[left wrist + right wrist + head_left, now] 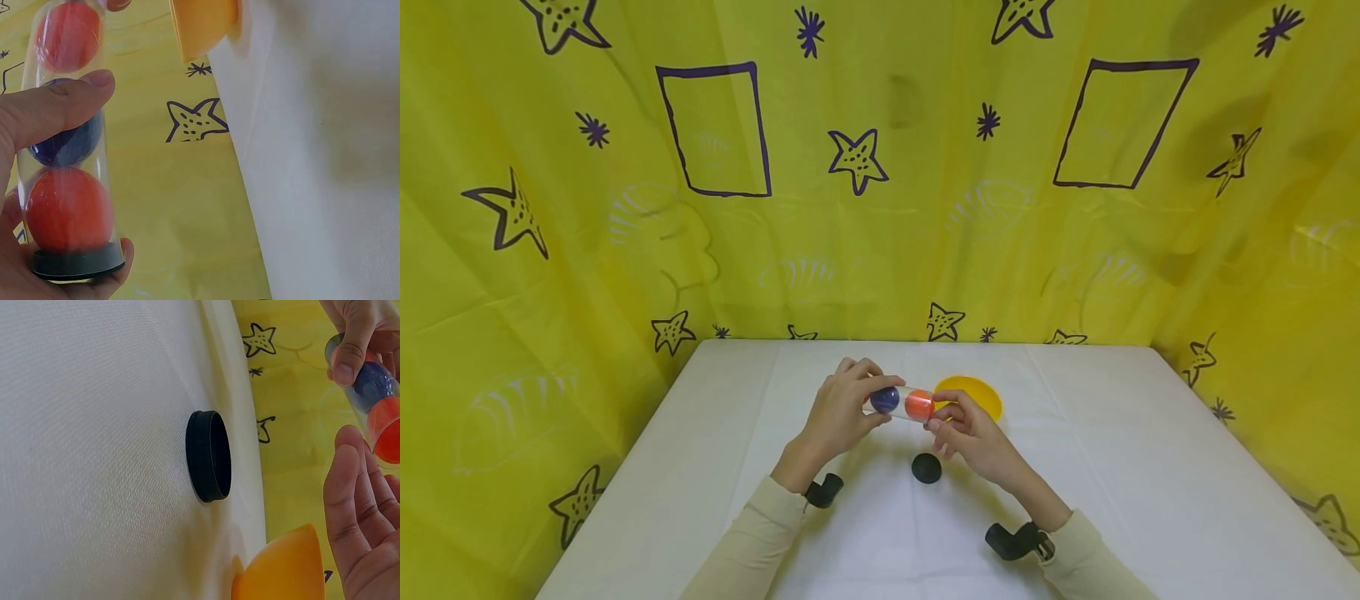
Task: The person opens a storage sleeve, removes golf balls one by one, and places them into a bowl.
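Observation:
A clear plastic tube (106,181) holds orange balls (69,209) with a dark blue ball (78,140) between them. My left hand (842,408) grips the tube around its middle and capped end, the thumb lying across it in the left wrist view. A black cap (78,262) closes that end. At the other end, my right hand (973,437) has its fingertips close to the rim, by an orange ball (384,428); whether they touch is hard to tell. On the table below lies a loose black cap (208,456).
Behind the right hand stands a yellow bowl (981,392) on the white-covered table (1112,467). A yellow patterned curtain (880,242) hangs along the table's back and sides. Each wrist wears a black camera mount (1015,542).

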`<move>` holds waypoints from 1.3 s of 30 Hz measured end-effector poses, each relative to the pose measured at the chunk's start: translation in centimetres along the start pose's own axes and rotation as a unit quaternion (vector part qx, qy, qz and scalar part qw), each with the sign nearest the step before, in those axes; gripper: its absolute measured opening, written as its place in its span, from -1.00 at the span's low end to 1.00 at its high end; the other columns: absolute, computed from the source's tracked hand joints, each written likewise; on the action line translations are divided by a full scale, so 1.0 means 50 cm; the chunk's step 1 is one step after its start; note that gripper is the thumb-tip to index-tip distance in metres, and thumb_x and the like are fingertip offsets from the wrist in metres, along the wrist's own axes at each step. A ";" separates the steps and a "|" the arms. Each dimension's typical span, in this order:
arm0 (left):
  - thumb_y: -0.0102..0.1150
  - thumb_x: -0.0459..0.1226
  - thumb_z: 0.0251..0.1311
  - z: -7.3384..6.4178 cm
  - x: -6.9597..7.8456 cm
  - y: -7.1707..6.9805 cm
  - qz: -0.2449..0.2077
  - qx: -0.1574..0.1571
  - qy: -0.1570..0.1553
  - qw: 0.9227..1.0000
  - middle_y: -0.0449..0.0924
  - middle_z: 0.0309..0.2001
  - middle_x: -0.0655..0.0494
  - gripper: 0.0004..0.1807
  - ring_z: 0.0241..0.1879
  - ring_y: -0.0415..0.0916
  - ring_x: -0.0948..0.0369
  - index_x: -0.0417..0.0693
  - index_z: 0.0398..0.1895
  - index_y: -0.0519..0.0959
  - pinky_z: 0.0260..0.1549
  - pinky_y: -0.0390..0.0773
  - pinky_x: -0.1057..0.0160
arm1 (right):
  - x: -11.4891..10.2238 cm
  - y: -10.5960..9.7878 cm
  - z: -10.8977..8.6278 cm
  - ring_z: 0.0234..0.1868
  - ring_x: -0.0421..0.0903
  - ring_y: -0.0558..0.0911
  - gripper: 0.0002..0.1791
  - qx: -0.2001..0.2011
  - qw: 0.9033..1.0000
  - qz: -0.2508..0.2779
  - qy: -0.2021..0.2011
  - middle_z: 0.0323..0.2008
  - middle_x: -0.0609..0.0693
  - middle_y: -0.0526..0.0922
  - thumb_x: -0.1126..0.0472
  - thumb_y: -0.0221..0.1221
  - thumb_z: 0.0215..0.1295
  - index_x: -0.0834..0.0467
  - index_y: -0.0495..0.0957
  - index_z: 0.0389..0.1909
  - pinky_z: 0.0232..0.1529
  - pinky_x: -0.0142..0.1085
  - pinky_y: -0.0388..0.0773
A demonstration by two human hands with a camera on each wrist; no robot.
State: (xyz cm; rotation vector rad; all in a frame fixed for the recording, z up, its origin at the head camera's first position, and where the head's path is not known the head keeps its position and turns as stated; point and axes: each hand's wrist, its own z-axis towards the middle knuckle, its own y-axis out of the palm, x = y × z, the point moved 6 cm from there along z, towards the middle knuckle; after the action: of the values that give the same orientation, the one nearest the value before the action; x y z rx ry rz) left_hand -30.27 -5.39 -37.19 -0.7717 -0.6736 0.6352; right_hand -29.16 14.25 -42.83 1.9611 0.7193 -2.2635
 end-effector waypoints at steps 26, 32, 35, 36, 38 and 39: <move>0.65 -0.29 -0.09 0.000 -0.014 0.001 -0.021 -0.001 -0.009 1.000 0.64 -0.08 0.14 -0.47 -0.09 0.41 0.15 0.22 0.03 0.74 -0.22 0.47 0.24 | -0.002 -0.014 -0.001 -0.29 -0.04 0.63 -0.47 0.017 1.000 0.003 -0.002 0.05 0.44 0.58 0.13 0.22 0.48 0.29 0.28 0.28 -0.26 -0.31 0.67; 0.65 -0.30 -0.09 0.000 -0.018 0.004 -0.025 -0.005 -0.017 1.000 0.64 -0.08 0.15 -0.47 -0.09 0.41 0.16 0.23 0.03 0.74 -0.23 0.47 0.26 | 0.000 -0.026 0.000 -0.27 -0.03 0.64 -0.46 0.037 0.999 -0.025 0.014 -0.01 0.28 0.65 0.09 0.26 0.44 0.23 0.30 0.27 -0.24 -0.25 0.69; 0.65 -0.30 -0.09 0.001 -0.020 0.005 -0.027 -0.003 -0.016 0.999 0.63 -0.09 0.15 -0.47 -0.10 0.40 0.17 0.23 0.03 0.74 -0.26 0.47 0.28 | -0.003 -0.034 0.000 -0.24 -0.02 0.64 -0.46 0.052 0.998 -0.037 0.020 -0.01 0.23 0.66 0.07 0.28 0.42 0.20 0.32 0.26 -0.21 -0.26 0.68; 0.65 -0.29 -0.09 0.001 -0.020 0.004 -0.028 -0.002 -0.016 0.999 0.63 -0.10 0.15 -0.47 -0.11 0.40 0.18 0.22 0.03 0.74 -0.27 0.46 0.29 | -0.005 -0.037 0.000 -0.22 0.00 0.64 -0.46 0.056 0.997 -0.041 0.018 -0.01 0.23 0.66 0.08 0.28 0.42 0.20 0.32 0.26 -0.21 -0.27 0.68; 0.65 -0.28 -0.09 0.001 -0.020 0.005 -0.028 -0.002 -0.014 1.000 0.63 -0.10 0.16 -0.47 -0.12 0.39 0.19 0.22 0.04 0.74 -0.30 0.45 0.32 | -0.010 -0.045 -0.002 -0.17 0.00 0.65 -0.46 0.068 0.996 -0.052 0.014 0.02 0.22 0.67 0.07 0.30 0.40 0.19 0.34 0.25 -0.19 -0.33 0.65; 0.65 -0.27 -0.09 0.002 -0.020 0.005 -0.027 -0.002 -0.014 1.000 0.63 -0.11 0.17 -0.47 -0.13 0.38 0.20 0.22 0.04 0.74 -0.32 0.44 0.33 | -0.012 -0.049 -0.002 -0.14 0.00 0.65 -0.46 0.075 0.995 -0.058 0.011 0.04 0.22 0.68 0.08 0.30 0.40 0.19 0.35 0.25 -0.18 -0.36 0.65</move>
State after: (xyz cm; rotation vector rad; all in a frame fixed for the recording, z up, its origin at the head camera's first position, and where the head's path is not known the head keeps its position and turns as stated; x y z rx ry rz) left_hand -31.01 -5.95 -37.64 -0.7470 -0.7193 0.5962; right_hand -29.77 16.32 -41.50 2.0613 0.7020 -2.4332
